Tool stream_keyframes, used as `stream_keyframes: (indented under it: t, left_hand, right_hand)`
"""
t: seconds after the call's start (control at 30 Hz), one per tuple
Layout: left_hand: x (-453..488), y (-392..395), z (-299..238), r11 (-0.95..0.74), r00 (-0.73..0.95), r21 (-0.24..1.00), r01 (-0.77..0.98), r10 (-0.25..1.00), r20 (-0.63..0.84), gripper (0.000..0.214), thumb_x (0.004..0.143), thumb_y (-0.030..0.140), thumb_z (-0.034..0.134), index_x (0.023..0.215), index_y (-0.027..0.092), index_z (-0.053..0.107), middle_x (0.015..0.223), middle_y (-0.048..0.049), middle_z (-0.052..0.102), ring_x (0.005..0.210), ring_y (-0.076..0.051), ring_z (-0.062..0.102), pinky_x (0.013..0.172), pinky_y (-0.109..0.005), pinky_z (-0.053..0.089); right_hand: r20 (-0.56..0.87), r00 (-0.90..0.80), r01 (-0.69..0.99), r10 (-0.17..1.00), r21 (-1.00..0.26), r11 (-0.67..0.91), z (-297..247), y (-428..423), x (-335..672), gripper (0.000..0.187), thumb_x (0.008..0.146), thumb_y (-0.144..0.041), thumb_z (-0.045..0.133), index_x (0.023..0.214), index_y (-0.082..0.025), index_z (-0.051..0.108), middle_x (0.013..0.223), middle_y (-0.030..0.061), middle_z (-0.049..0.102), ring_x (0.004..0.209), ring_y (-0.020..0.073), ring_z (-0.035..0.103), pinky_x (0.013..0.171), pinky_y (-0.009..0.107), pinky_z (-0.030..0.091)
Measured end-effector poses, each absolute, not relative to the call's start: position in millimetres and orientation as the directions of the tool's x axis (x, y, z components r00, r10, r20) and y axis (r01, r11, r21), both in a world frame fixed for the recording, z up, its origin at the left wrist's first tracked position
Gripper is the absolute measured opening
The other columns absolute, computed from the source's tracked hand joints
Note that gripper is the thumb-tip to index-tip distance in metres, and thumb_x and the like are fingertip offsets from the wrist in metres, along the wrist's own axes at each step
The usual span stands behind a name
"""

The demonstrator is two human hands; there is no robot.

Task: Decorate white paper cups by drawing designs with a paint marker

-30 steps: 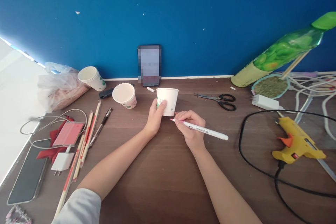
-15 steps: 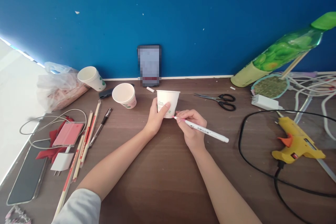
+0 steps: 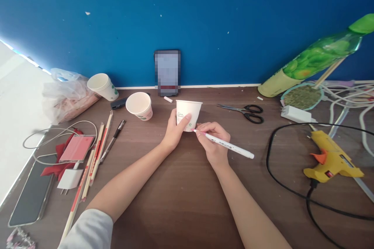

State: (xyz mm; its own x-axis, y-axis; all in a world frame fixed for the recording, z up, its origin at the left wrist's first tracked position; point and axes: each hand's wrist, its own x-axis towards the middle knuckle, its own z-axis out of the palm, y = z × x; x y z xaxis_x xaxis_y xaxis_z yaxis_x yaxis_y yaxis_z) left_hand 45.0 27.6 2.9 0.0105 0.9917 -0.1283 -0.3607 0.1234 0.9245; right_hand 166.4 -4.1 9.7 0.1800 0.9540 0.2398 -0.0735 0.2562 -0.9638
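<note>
A white paper cup (image 3: 188, 108) with small print and a green mark is upright in the middle of the view. My left hand (image 3: 174, 130) is closed round its left side, the thumb across the front. Between the fingers of my right hand (image 3: 215, 142) is a white marker pen (image 3: 233, 148) with a pink tip. That tip meets the cup low on its wall, near the base. Another paper cup (image 3: 138, 105) stands open-topped to the left of my left hand.
At left are stacked paper cups (image 3: 103, 86), chopsticks in wrappers (image 3: 96, 155), a black pen (image 3: 113, 140) and a phone (image 3: 30, 194). A second phone (image 3: 167, 72) leans on the blue wall. Scissors (image 3: 244, 112), a yellow glue gun (image 3: 331, 157) with its cord, and a green bottle (image 3: 315, 56) lie right.
The whole view has shifted very slightly. Both hands keep their grips, and the marker tip stays at the cup's lower wall.
</note>
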Motion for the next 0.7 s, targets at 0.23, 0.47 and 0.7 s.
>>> stream_keyframes:
  t: [0.23,0.47,0.7]
  left_hand:
    - [44.9,28.4,2.3,0.129,0.014,0.922,-0.366,0.991,-0.133,0.045,0.073,0.048,0.072,0.103,0.02,0.055,0.092,-0.0023,0.063,0.083,-0.017,0.06,0.078,-0.029,0.048]
    - [44.1,28.5,1.0,0.129,0.014,0.917,-0.378,0.991,-0.133,0.042,0.074,0.049,0.071,0.098,0.019,0.056,0.093,-0.0026,0.063,0.083,-0.016,0.06,0.076,-0.028,0.048]
    - [43.8,28.3,3.8,0.158,0.02,0.903,-0.399,0.986,-0.164,0.044,0.073,0.05,0.071,0.099,0.019,0.056,0.092,-0.0028,0.063,0.083,-0.017,0.06,0.078,-0.03,0.047]
  right_hand:
    - [0.248,0.203,-0.043,0.947,-0.964,0.262,9.0,-4.4,166.7,0.015,0.072,-0.022,0.071,0.065,-0.023,0.058,0.062,-0.0017,0.063,0.068,0.018,0.064,0.088,0.044,0.054]
    - [0.245,0.221,-0.041,0.944,-0.965,0.26,8.9,-3.6,167.1,0.014,0.071,-0.021,0.07,0.064,-0.023,0.058,0.061,-0.0024,0.063,0.067,0.0176,0.064,0.089,0.044,0.053]
    - [0.229,0.227,-0.047,0.947,-0.968,0.245,9.8,-3.1,166.8,0.015,0.07,-0.021,0.07,0.063,-0.023,0.057,0.061,-0.0028,0.062,0.063,0.016,0.061,0.09,0.045,0.053]
